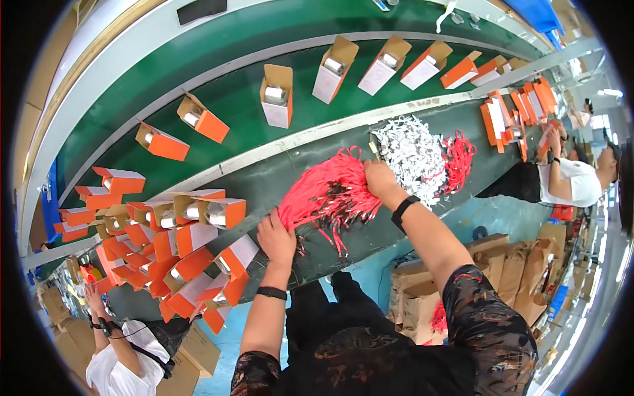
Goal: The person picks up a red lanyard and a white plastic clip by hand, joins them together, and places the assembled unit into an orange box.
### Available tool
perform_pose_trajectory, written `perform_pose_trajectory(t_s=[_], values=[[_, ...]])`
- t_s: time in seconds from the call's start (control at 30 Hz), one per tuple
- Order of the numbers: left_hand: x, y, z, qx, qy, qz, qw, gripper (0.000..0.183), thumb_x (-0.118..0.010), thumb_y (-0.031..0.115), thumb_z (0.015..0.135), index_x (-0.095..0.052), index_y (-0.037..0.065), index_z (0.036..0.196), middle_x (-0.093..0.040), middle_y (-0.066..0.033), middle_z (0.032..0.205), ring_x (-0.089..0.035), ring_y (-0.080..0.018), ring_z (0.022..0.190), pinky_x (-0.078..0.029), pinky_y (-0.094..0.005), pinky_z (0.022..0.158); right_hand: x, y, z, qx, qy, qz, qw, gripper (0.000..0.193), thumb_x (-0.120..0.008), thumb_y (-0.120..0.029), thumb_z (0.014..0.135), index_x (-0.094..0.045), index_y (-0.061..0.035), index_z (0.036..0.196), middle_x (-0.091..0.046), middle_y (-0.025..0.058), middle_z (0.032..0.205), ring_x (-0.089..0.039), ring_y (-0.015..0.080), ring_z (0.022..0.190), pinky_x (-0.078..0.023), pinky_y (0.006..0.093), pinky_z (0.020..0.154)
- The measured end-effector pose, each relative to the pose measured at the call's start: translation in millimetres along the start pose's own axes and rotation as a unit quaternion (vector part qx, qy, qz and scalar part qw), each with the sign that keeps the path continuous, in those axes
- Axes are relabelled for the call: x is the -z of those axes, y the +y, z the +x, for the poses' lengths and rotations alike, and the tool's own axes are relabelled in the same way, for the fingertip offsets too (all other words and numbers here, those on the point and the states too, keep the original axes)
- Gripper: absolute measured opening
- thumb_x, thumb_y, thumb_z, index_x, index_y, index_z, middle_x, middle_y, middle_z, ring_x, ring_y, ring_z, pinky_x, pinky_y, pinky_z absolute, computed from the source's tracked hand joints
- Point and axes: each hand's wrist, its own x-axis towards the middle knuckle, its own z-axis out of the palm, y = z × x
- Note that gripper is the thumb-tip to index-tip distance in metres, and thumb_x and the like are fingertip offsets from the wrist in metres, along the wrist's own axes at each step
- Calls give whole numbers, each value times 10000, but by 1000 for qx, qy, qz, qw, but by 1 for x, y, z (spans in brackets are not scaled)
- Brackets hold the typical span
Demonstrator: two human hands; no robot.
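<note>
A thick bundle of red straps, like lanyards with dark ends (pixel 323 188), lies across the dark green worktop in front of me. My left hand (pixel 277 239) is closed around its near left end. At the far right end, my right hand (pixel 382 179) grips the straps with its fingers bent over them. Just past my right hand is a heap of small white strips (pixel 411 148), which I cannot make out singly. A smaller pile of red straps (pixel 458 162) touches the heap's right side. Several loose red straps (pixel 339 243) hang toward the table's front edge.
Open orange-and-white boxes (pixel 275 96) with white items inside stand along the green conveyor (pixel 247 135) beyond a pale rail. More boxes crowd the left (pixel 178 247) and right (pixel 515 115). A person (pixel 132 356) works at the left, another (pixel 568 178) at the right. Cartons (pixel 508 270) stand below.
</note>
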Motion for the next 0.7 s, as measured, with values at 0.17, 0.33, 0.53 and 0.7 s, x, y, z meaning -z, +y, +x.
perform_pose_trajectory(t_s=[0.17,0.33,0.53,0.7], values=[[24,-6,5,-6,-81,-8,997,920,-851,464,593,-482,73,1340,-544,-139,1213,-523,-347,1112,-428,-485,923,14,31,-24,-48,-65,141,987,216,-623,-116,709,-677,-28,899,-686,200,893,-647,397,866,-526,456,799],[80,52,-2,-173,34,-97,980,1189,-874,524,500,-344,9,1433,-458,-206,1382,-384,-427,1318,-283,-542,1105,87,8,-65,7,-86,407,909,253,-648,-105,718,-671,-68,967,-689,189,898,-662,368,862,-529,419,785],[116,145,54,-394,-92,-316,858,1210,-899,373,562,-216,-6,1485,-437,-185,1441,-419,-383,1306,-288,-525,1112,204,-42,-109,145,-123,346,919,288,-638,-85,737,-607,-88,1023,-677,189,845,-659,384,852,-525,448,767],[145,148,47,-306,-327,-441,777,274,-699,18,661,-682,0,935,-686,-76,770,-619,-95,711,-495,-273,680,268,-50,-146,124,-49,118,984,252,-595,-87,754,-569,-56,1002,-666,206,765,-662,399,753,-523,496,678]])
